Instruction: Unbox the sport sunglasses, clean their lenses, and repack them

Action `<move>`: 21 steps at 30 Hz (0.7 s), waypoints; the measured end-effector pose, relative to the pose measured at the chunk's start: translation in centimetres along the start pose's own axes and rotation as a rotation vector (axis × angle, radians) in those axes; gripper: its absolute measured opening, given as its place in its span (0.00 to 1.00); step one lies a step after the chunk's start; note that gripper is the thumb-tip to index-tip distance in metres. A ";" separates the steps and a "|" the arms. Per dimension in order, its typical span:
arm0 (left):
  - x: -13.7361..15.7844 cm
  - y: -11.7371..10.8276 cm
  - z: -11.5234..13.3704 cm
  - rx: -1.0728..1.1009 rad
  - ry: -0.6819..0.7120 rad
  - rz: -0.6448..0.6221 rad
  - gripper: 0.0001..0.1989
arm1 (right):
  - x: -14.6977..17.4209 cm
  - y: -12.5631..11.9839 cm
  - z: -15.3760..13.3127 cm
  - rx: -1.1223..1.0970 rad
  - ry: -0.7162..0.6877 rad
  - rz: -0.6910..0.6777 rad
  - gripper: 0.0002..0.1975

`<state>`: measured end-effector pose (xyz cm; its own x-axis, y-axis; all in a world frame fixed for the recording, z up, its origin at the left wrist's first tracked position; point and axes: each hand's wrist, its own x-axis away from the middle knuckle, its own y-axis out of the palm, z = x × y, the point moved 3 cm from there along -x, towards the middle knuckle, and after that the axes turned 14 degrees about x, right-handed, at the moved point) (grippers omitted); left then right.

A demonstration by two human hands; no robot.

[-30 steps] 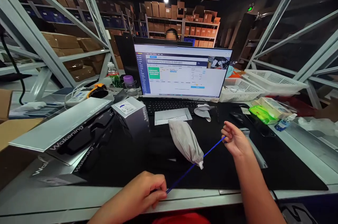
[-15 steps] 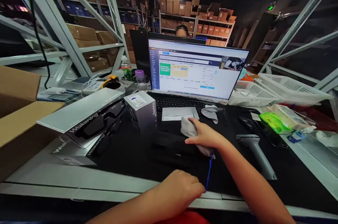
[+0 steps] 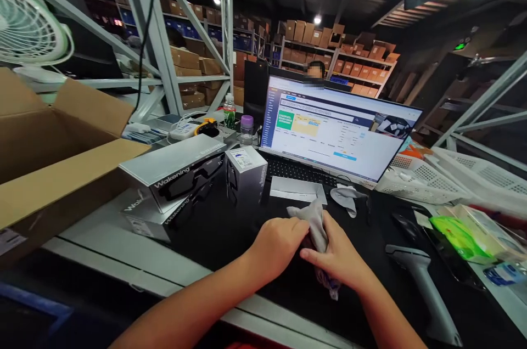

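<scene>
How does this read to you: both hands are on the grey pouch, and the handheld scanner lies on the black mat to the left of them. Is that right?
Not quite: the handheld scanner lies to the right of the hands, as the head view shows. It is on the black mat, and left hand and right hand are both on the grey pouch.

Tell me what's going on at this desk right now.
A person's left hand and right hand are both gripping a gray cloth pouch above the black mat. Two silver boxes are stacked to the left, a scanner lies to the right, and a shallow white tray sits beyond the hands, before the lit monitor.
</scene>
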<state>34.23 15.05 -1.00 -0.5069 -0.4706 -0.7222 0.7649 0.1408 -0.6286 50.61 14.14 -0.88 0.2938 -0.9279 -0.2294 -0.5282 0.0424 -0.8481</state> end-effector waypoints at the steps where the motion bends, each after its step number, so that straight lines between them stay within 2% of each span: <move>1: -0.1 0.1 -0.1 -0.005 0.010 0.012 0.14 | -0.3 0.0 0.0 0.044 0.034 0.015 0.22; 3: 0.4 -0.1 -0.2 -0.008 0.024 0.053 0.12 | -0.9 -0.3 0.6 0.091 0.088 0.044 0.18; 5: 1.8 -0.7 -0.1 -0.002 0.055 0.108 0.13 | -1.5 -0.9 1.8 0.037 0.116 0.108 0.19; 7: 4.0 -1.2 0.1 0.005 0.078 0.116 0.13 | -1.9 -1.7 3.3 -0.116 0.166 0.225 0.20; 9: 6.5 -1.2 -0.1 -0.021 0.010 0.030 0.11 | -2.0 -2.6 4.6 -0.329 0.249 0.376 0.23; 11: 8.5 -0.8 -0.7 -0.109 -0.101 -0.063 0.23 | -2.0 -3.3 5.0 -0.508 0.321 0.528 0.26; 13: 9.7 -0.2 -1.2 -0.203 -0.161 -0.118 0.35 | -1.9 -3.5 3.9 -0.604 0.349 0.640 0.30; 14: 9.8 0.1 -1.5 -0.238 -0.169 -0.131 0.37 | -2.0 -3.4 2.8 -0.616 0.352 0.669 0.31; 16: 9.3 0.5 -2.1 -0.271 -0.161 -0.136 0.31 | -2.0 -2.7 0.2 -0.600 0.349 0.688 0.30; 18: 8.4 0.7 -2.6 -0.255 -0.125 -0.143 0.17 | -2.2 -1.5 -2.6 -0.562 0.303 0.681 0.28; 21: 7.5 0.8 -2.9 -0.202 -0.033 -0.149 0.07 | -2.9 0.7 -5.5 -0.479 0.075 0.612 0.25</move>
<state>29.88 14.15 -7.72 -0.5922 -0.5265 -0.6100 0.5862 0.2380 -0.7744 45.04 14.83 1.83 -0.2068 -0.8141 -0.5427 -0.8702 0.4066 -0.2782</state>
